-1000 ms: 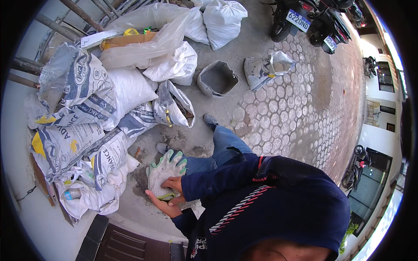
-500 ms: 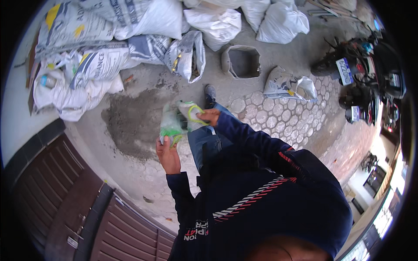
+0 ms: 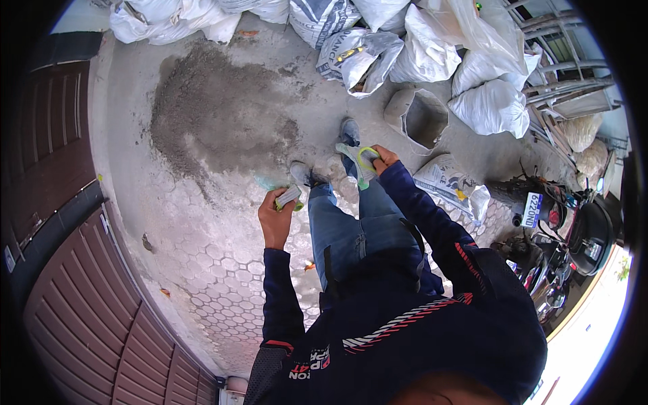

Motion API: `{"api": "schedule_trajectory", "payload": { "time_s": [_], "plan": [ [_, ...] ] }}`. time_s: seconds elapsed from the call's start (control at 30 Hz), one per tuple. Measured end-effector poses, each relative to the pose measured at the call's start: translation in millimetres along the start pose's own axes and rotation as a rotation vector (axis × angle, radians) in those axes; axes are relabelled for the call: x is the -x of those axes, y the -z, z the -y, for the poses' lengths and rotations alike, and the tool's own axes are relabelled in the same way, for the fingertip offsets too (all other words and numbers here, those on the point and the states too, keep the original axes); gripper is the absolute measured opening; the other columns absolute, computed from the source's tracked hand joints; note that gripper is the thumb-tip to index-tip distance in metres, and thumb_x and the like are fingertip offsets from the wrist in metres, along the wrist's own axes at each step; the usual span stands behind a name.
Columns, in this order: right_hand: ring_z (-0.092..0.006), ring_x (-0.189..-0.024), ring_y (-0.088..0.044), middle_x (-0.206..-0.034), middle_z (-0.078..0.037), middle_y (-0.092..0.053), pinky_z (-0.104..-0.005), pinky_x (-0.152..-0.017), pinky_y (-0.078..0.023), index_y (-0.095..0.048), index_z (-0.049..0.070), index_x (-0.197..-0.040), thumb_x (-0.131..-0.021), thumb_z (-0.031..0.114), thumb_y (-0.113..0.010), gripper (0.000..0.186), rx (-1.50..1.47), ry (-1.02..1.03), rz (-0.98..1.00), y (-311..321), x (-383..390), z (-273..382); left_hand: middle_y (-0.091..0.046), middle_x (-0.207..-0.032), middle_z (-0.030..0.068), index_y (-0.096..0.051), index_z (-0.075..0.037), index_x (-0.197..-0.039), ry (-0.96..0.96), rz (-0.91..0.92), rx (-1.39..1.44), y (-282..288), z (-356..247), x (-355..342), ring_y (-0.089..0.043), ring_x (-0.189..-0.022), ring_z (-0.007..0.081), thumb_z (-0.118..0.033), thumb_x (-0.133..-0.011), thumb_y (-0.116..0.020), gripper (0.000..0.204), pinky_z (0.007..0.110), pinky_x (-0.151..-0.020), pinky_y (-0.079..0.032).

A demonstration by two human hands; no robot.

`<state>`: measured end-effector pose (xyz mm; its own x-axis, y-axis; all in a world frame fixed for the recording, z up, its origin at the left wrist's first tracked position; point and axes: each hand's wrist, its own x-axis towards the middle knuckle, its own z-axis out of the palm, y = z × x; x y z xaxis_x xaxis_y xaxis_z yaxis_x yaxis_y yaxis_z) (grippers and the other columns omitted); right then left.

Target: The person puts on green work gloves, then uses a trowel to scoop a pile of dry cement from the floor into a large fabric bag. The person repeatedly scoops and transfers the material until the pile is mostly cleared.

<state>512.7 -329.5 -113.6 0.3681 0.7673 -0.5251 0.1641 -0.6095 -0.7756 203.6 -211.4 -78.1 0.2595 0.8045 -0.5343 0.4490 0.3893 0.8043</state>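
Observation:
A pale grey and green work glove with a lime-yellow cuff (image 3: pixel 289 196) is pinched in my left hand (image 3: pixel 275 217), its green fingers blurred against the ground. My right hand (image 3: pixel 385 160) grips the cuff of another such glove (image 3: pixel 363 166), which hangs open over my right leg. The two gloves are apart, in front of my knees. Both forearms are in dark blue sleeves.
Beyond my shoes is a dark patch of sand or cement (image 3: pixel 209 115). A grey square tub (image 3: pixel 422 118), a cement sack (image 3: pixel 453 182) and stacked white sacks (image 3: pixel 425 50) lie ahead. Motorcycles (image 3: pixel 560 223) stand right; a brown gate (image 3: pixel 101 297) is left.
The gloves were close together between my hands; now they are apart, one in each hand. My right hand has moved right, and the view has turned and shifted.

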Motion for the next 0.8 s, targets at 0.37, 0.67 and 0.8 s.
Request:
{"api": "schedule_trajectory", "payload": {
  "time_s": [0.37, 0.67, 0.8],
  "plan": [
    [-0.0306, -0.092, -0.073, -0.099, -0.018, -0.074, -0.0382, -0.083, -0.055, -0.071, 0.003, -0.112, -0.098, 0.042, -0.063, 0.042, 0.252, 0.157, 0.533, -76, -56, 52, -0.072, -0.102, 0.0092, -0.066, 0.003, -0.114, 0.107, -0.024, 0.284, -36, 41, -36, -0.07, -0.091, 0.0138, 0.003, -0.089, -0.072, 0.026, 0.028, -0.081, -0.057],
    [-0.0383, -0.086, -0.074, -0.087, -0.023, -0.073, -0.0447, -0.08, -0.057, -0.072, -0.001, -0.101, -0.078, 0.082, -0.066, 0.087, 0.305, 0.087, 0.468, -68, -90, 47, -0.073, -0.116, 0.0083, -0.064, 0.005, -0.137, 0.209, 0.014, 0.578, -74, 2, -46, -0.067, -0.107, 0.0135, -0.008, -0.097, -0.074, 0.044, 0.028, -0.098, -0.053],
    [-0.0323, -0.082, -0.075, -0.087, -0.02, -0.074, -0.0403, -0.075, -0.058, -0.074, 0.002, -0.099, -0.083, 0.072, -0.072, 0.072, 0.356, 0.048, 0.464, -69, -87, 28, -0.074, -0.113, 0.0102, -0.068, 0.006, -0.131, 0.244, -0.085, 0.393, -90, 7, -49, -0.068, -0.105, 0.0147, -0.016, -0.099, -0.074, 0.039, 0.03, -0.098, -0.054]
  ]
}}
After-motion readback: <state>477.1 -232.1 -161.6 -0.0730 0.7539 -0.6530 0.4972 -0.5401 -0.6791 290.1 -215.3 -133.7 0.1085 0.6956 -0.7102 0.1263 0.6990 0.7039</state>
